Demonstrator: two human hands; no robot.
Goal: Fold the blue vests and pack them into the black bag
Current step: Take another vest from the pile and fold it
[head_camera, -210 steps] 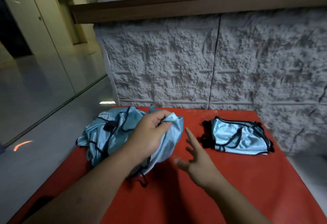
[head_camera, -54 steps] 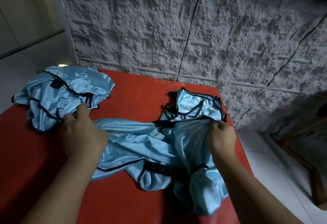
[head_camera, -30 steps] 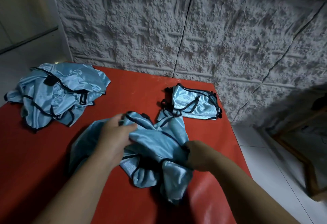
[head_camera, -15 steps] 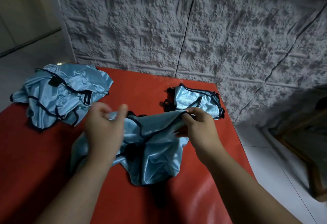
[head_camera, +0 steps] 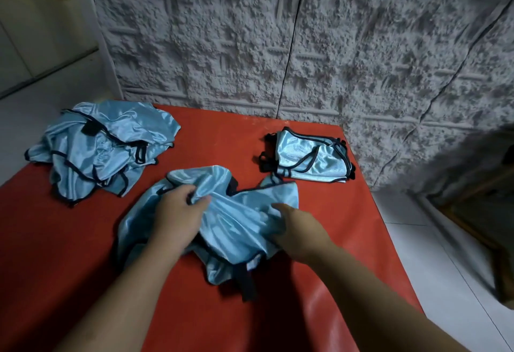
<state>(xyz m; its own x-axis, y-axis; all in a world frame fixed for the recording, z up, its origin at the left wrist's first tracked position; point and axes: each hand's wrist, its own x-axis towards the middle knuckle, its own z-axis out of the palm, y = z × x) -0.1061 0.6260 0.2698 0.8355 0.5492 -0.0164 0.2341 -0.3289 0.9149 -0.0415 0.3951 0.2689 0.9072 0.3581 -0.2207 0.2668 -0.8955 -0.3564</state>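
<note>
A crumpled light-blue vest with black trim (head_camera: 236, 221) lies in the middle of the red table (head_camera: 211, 134). My left hand (head_camera: 178, 212) grips a bunch of its cloth near the top. My right hand (head_camera: 299, 229) holds the vest's right side, its fingers tucked into the fabric. A folded blue vest (head_camera: 308, 156) sits at the back right of the table. A loose heap of blue vests (head_camera: 103, 148) lies at the back left. No black bag is in view.
A rough grey stone-textured wall (head_camera: 306, 45) rises right behind the table. The table's right edge drops to a white tiled floor (head_camera: 434, 254). A dark wooden frame (head_camera: 478, 229) stands on the floor at the far right.
Half a second ago both hands held the vest's edge up off the table. Now the vest lies lower on the table, and my hands have dropped onto it and gathered its cloth.
</note>
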